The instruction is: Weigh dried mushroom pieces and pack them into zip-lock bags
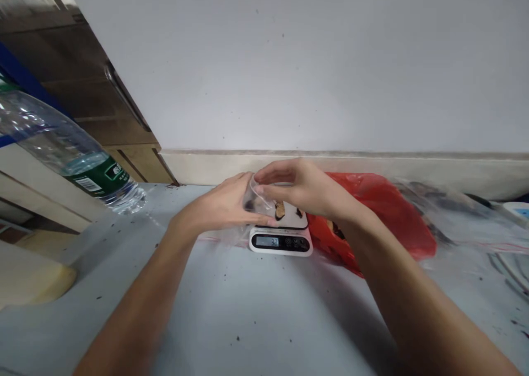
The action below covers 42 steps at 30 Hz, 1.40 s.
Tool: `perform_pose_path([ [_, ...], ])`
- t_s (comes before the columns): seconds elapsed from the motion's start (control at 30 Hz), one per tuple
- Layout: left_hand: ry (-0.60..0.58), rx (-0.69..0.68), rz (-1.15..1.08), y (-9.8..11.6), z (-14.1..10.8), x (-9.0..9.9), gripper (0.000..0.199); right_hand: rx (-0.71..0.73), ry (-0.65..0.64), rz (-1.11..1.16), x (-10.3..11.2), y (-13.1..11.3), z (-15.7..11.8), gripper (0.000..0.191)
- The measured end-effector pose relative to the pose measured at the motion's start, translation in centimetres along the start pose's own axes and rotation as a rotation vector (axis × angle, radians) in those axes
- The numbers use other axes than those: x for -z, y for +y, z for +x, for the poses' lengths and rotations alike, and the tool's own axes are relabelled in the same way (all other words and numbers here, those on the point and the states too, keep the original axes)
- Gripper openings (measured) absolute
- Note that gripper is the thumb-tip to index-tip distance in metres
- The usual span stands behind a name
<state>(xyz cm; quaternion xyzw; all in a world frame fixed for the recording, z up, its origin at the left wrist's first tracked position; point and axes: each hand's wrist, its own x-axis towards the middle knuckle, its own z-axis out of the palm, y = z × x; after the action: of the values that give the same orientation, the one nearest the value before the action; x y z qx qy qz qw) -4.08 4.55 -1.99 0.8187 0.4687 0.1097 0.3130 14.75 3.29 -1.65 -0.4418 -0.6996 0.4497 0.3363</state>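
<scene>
A small white digital scale (280, 251) sits on the table in front of me, its lit display reading about 32; I cannot make out a decimal point. On its plate lie a brown dried piece (280, 210) and a small dark crumb (300, 213). My left hand (225, 204) is closed around the side of a clear plastic bag (257, 198) over the scale's left part. From above, my right hand (303, 187) pinches the same bag near its rim. Something dark shows through the bag, too blurred to name.
An open red plastic bag (376, 213) with brown pieces inside lies right of the scale. Beyond it is a clear zip bag (467, 216). A water bottle (97, 169) stands at the left, near a pale rounded object (37, 277). The wall (314, 62) rises behind the table (231, 315).
</scene>
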Motion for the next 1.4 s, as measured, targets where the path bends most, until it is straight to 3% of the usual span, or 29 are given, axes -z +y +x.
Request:
perform_pose_path([
  [0.13,0.025,0.063,0.062,-0.6,-0.2,0.6,0.072,0.008,0.115,-0.018,1.0,0.3,-0.1,0.015],
  [0.23,0.013,0.064,0.124,-0.9,-0.4,0.9,0.074,-0.131,0.207,-0.379,1.9,1.3,-0.1,0.019],
  [0.3,-0.013,0.092,0.153,-1.0,-0.5,0.9,0.078,-0.283,0.128,-0.648,2.0,2.2,0.1,0.032],
  [0.4,-0.077,0.142,0.218,-0.9,-0.5,0.6,0.085,-0.411,-0.007,-0.797,1.6,3.2,0.5,0.045],
  [0.57,-0.143,0.135,0.287,-0.6,0.0,-0.6,0.072,-0.4,0.012,-0.766,1.2,2.8,0.6,0.024],
  [0.73,-0.115,0.131,0.242,-0.1,0.2,-0.6,0.071,-0.1,-0.102,-0.314,1.5,0.9,-0.1,0.014],
  [0.8,-0.104,0.137,0.23,-0.1,0.1,-0.2,0.073,-0.046,-0.035,-0.324,1.4,0.8,0.0,0.018],
  [0.9,-0.083,0.139,0.246,-0.4,-0.1,0.3,0.078,-0.164,0.108,-0.624,0.8,1.9,0.5,0.029],
  [1.0,-0.085,0.153,0.275,-0.8,-0.2,0.5,0.084,-0.261,0.004,-0.782,-0.1,3.3,1.2,0.054],
  [1.07,-0.094,0.156,0.281,-0.9,-0.2,0.4,0.085,-0.272,-0.036,-0.805,-0.7,4.0,1.4,0.049],
  [1.2,-0.107,0.138,0.293,-0.7,-0.2,0.3,0.079,-0.273,-0.051,-0.792,-0.9,4.0,1.3,0.02],
  [1.4,-0.105,0.124,0.288,-0.5,-0.4,0.2,0.071,-0.304,0.044,-0.714,-0.1,3.5,1.0,0.027],
])
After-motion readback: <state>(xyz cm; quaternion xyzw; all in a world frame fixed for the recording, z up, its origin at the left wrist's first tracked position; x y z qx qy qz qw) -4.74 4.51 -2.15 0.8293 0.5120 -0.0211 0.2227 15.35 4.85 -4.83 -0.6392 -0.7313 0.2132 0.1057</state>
